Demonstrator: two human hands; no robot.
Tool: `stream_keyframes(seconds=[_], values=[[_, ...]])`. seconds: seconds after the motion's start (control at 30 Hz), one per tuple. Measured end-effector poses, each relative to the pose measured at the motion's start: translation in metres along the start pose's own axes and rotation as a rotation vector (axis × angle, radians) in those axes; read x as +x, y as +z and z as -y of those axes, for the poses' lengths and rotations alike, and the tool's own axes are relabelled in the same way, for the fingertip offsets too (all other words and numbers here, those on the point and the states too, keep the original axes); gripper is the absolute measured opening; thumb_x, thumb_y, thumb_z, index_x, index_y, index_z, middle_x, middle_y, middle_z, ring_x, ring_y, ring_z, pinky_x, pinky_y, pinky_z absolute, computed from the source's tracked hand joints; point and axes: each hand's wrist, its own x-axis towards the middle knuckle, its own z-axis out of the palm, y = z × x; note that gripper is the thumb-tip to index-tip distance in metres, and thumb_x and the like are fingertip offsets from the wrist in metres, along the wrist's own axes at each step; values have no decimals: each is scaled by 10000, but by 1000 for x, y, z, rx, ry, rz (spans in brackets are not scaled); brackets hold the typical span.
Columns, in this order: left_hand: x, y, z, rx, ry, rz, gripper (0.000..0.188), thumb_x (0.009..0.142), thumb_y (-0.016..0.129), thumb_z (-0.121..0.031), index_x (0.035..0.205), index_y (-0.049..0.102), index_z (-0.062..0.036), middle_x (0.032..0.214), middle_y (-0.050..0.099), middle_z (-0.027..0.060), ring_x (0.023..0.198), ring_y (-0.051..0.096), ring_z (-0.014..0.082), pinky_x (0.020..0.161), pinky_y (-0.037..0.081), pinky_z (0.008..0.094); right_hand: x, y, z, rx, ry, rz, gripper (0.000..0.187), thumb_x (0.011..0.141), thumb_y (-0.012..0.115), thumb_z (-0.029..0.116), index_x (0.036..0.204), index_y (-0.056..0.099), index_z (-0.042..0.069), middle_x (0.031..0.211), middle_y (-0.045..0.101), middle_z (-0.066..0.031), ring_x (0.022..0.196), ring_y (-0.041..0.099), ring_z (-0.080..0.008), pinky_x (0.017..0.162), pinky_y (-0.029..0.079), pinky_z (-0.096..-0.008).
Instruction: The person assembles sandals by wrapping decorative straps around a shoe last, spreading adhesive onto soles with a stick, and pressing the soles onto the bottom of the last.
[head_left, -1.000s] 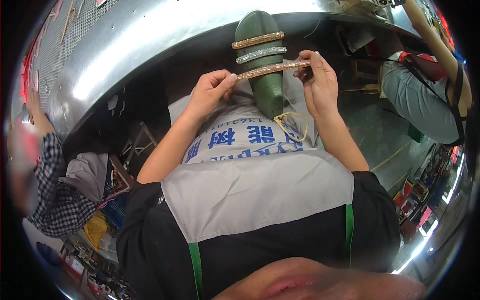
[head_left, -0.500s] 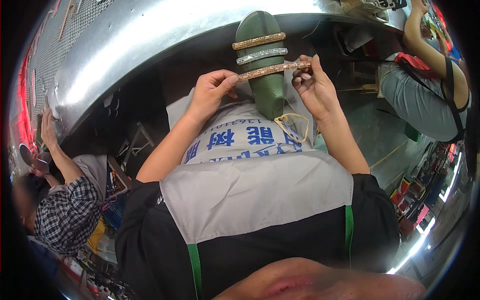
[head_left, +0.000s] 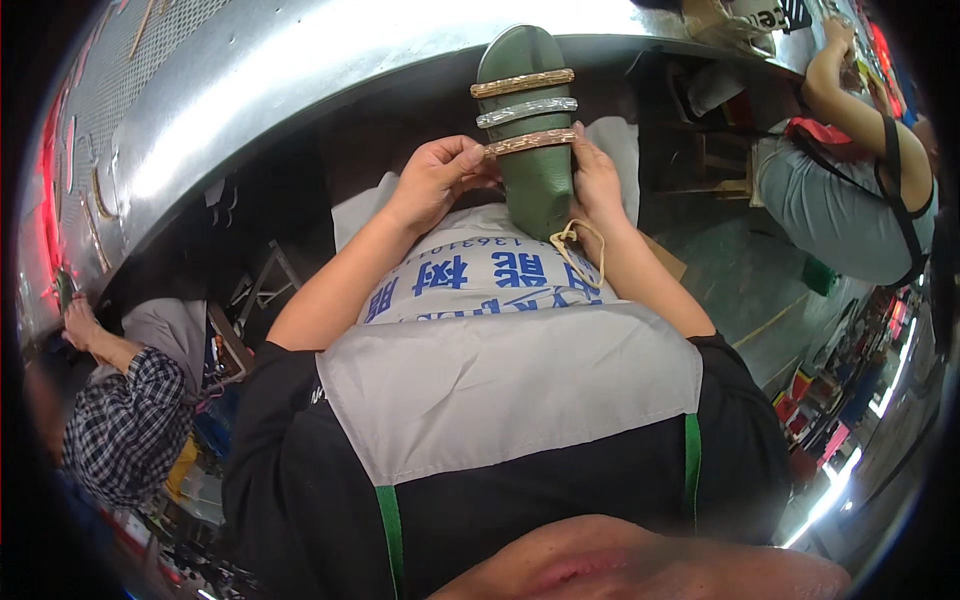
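Green shoe last [head_left: 530, 150] upright in lap, heel end on grey apron [head_left: 500, 370]. Three straps across it; left hand [head_left: 435, 180] and right hand [head_left: 595, 175] pinch the ends of the lowest strap [head_left: 528, 142]. Cord loop [head_left: 580, 250] at right wrist. Steel counter [head_left: 300, 60] ahead.

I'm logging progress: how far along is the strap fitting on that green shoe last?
Two straps, gold and silver, already cross the green last. The third strap is in hand: the left hand and right hand pinch its ends. Fixing it remains.
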Motion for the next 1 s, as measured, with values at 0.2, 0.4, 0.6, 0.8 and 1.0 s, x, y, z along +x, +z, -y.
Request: stream_keyframes(seconds=[0.2, 0.4, 0.6, 0.8, 1.0], values=[[-47, 26, -44, 472, 146, -110, 176, 904, 640, -149, 866, 653, 23, 743, 650, 58, 689, 604, 110, 667, 492, 237, -34, 47, -12, 262, 332, 527, 342, 939, 531, 256, 1131, 582, -22, 993, 641, -164, 848, 661, -234, 676, 569, -283], [-74, 44, -39, 504, 241, -126, 198, 897, 662, -171, 908, 669, 27, 780, 677, 64, 698, 616, 90, 654, 501, 217, -45, 36, -29, 39, 159, 502, 325, 929, 546, 252, 1120, 587, -9, 990, 641, -163, 846, 664, -228, 652, 568, -265], [-65, 64, -34, 544, 275, -119, 175, 920, 620, -139, 916, 661, 31, 779, 660, 59, 701, 601, 95, 676, 497, 223, -39, 14, -20, 59, 88, 449, 310, 925, 552, 247, 1104, 590, -3, 977, 642, -159, 841, 665, -233, 665, 570, -281], [-60, 64, -32, 561, 289, -127, 173, 912, 633, -142, 907, 661, 28, 770, 666, 48, 697, 608, 90, 663, 504, 219, -52, 27, -6, 133, 68, 541, 275, 924, 553, 240, 1064, 598, 8, 941, 646, -140, 826, 666, -243, 703, 571, -320], [-60, 64, -35, 514, 253, -100, 178, 925, 612, -147, 901, 645, 27, 769, 639, 43, 699, 574, 94, 670, 483, 231, -55, 34, -3, 111, 127, 488, 204, 924, 579, 231, 1014, 604, 49, 909, 620, -73, 809, 628, -164, 662, 548, -265]])
